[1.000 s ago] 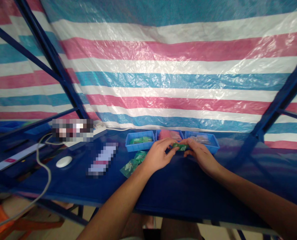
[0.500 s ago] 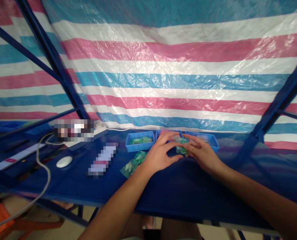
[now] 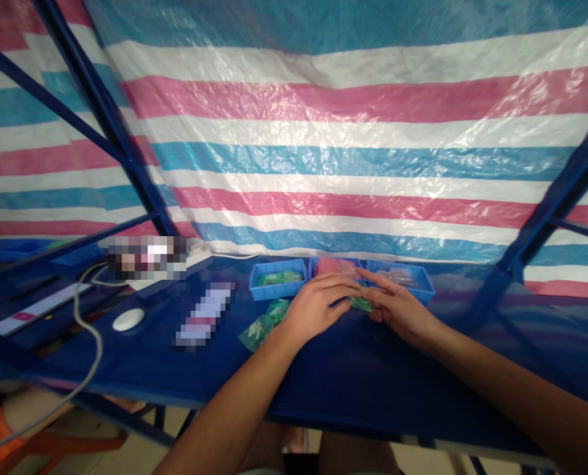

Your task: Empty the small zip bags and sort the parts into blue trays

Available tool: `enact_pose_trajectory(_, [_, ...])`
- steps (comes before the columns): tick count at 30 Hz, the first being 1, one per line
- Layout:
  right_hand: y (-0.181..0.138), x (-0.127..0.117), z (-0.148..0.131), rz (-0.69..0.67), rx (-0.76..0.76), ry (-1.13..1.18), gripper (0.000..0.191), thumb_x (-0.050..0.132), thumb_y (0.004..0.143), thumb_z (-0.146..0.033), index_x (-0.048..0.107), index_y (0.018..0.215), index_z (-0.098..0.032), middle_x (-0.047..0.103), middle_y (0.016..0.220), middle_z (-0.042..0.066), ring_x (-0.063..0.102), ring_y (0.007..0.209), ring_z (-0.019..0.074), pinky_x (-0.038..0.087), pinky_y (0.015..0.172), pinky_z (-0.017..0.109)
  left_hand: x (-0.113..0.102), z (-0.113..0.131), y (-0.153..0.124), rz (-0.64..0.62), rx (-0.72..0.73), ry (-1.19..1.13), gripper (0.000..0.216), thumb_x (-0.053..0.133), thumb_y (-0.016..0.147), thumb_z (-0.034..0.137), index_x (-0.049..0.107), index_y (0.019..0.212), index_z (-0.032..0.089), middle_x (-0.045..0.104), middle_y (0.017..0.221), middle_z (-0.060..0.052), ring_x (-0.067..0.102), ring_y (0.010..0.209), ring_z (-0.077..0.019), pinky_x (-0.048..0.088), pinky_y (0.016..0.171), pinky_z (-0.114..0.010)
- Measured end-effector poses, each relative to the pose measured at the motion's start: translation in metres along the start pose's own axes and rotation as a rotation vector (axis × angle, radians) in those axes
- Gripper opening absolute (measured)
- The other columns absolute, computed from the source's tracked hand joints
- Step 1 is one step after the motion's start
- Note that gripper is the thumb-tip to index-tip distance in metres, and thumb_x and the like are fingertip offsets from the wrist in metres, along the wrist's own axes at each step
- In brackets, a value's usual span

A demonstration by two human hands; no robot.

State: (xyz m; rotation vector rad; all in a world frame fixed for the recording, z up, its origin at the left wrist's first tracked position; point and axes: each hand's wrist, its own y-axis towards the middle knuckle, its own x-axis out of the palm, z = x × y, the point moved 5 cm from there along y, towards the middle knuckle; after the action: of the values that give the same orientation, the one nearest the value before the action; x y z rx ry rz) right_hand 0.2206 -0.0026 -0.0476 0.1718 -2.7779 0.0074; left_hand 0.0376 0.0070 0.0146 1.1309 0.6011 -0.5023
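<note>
A small clear plastic bag with green contents (image 3: pixel 361 304) is held up between my two hands, above the blue table (image 3: pixel 353 382). My left hand (image 3: pixel 321 305) closes on its left side, thumb against fingers. From the right, my right hand (image 3: pixel 397 305) pinches the bag between thumb and fingers, its index finger stretched out. More bags with green and white pieces (image 3: pixel 264 324) lie left of my left forearm. Just beyond my hands stand a blue bin of green pieces (image 3: pixel 278 294), a bin with pink contents (image 3: pixel 334 266) and a bin with clear bags (image 3: pixel 425 285).
On the left lie a blurred-out phone-like object (image 3: pixel 204 316), a white mouse-shaped object (image 3: pixel 128 320) and a power strip (image 3: pixel 175 269). A grey cable (image 3: pixel 96 356) hangs over the table edge. Blue metal posts (image 3: pixel 546 198) and a striped tarp (image 3: pixel 348 152) bound the back. Another person's arm (image 3: pixel 31 406) shows lower left.
The bag has tipped from facing me to nearly flat. The fingers of my left hand have closed in on it from a wider spread; my right hand keeps its pinch.
</note>
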Motion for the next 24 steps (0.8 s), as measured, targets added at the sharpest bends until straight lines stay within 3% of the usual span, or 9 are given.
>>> enact_pose_trajectory(4, [0.0, 0.0, -0.001, -0.001, 0.002, -0.09, 0.058, 0.077, 0.091, -0.057, 0.069, 0.139, -0.026, 0.068, 0.082, 0.003, 0.057, 0.063, 0.0155, 0.036, 0.048, 0.025, 0.0, -0.005, -0.001, 0.036, -0.1, 0.011, 0.021, 0.065, 0.102, 0.025, 0.077, 0.118, 0.023, 0.08, 0.119, -0.007, 0.074, 0.117, -0.0235, 0.057, 0.107, -0.039])
enact_pose_trajectory(8, [-0.004, -0.001, -0.016, 0.052, -0.191, -0.383, 0.052, 0.064, 0.097, -0.066, 0.077, 0.126, -0.026, 0.066, 0.083, 0.004, 0.054, 0.063, 0.016, 0.041, 0.049, 0.028, -0.003, -0.007, 0.0, 0.127, -0.221, -0.051, 0.018, 0.069, 0.1, 0.028, 0.079, 0.114, 0.022, 0.082, 0.113, -0.006, 0.077, 0.105, -0.0221, 0.06, 0.098, -0.035])
enact_pose_trajectory(12, [-0.011, 0.006, -0.031, 0.086, -0.459, -0.596, 0.04, 0.08, 0.089, -0.053, 0.079, 0.123, -0.031, 0.072, 0.117, 0.008, 0.067, 0.098, 0.0258, 0.057, 0.079, 0.038, -0.006, -0.009, 0.001, 0.197, -0.343, -0.097, 0.018, 0.074, 0.095, 0.029, 0.081, 0.11, 0.021, 0.083, 0.103, -0.005, 0.077, 0.091, -0.0191, 0.06, 0.086, -0.03])
enact_pose_trajectory(14, [-0.012, 0.009, -0.031, 0.061, -0.473, -0.556, 0.04, 0.083, 0.087, -0.048, 0.078, 0.124, -0.032, 0.073, 0.126, 0.008, 0.069, 0.107, 0.0291, 0.058, 0.092, 0.044, -0.005, -0.011, 0.0, 0.197, -0.381, -0.137, 0.018, 0.077, 0.094, 0.029, 0.082, 0.108, 0.021, 0.083, 0.099, -0.004, 0.077, 0.087, -0.0187, 0.059, 0.08, -0.029])
enact_pose_trajectory(17, [-0.009, 0.009, -0.025, 0.046, -0.395, -0.465, 0.04, 0.084, 0.086, -0.047, 0.078, 0.124, -0.032, 0.08, 0.112, 0.007, 0.073, 0.101, 0.0299, 0.057, 0.096, 0.049, 0.0, -0.014, -0.001, 0.178, -0.407, -0.244, 0.023, 0.077, 0.093, 0.031, 0.08, 0.113, 0.02, 0.083, 0.095, -0.003, 0.077, 0.085, -0.0181, 0.059, 0.081, -0.028])
enact_pose_trajectory(21, [-0.006, 0.004, -0.022, 0.069, -0.356, -0.374, 0.041, 0.088, 0.082, -0.044, 0.078, 0.12, -0.03, 0.08, 0.095, 0.003, 0.074, 0.09, 0.0253, 0.057, 0.09, 0.043, 0.003, -0.016, -0.001, 0.147, -0.408, -0.308, 0.038, 0.076, 0.095, 0.033, 0.071, 0.131, 0.02, 0.081, 0.095, -0.003, 0.076, 0.086, -0.0181, 0.06, 0.085, -0.03])
enact_pose_trajectory(24, [-0.002, -0.003, -0.02, 0.095, -0.311, -0.32, 0.05, 0.09, 0.08, -0.043, 0.075, 0.124, -0.027, 0.076, 0.086, 0.0, 0.071, 0.081, 0.0215, 0.055, 0.082, 0.038, -0.001, -0.009, 0.0, 0.137, -0.342, -0.205, 0.05, 0.077, 0.094, 0.033, 0.064, 0.141, 0.024, 0.079, 0.118, -0.008, 0.076, 0.102, -0.0219, 0.06, 0.093, -0.037])
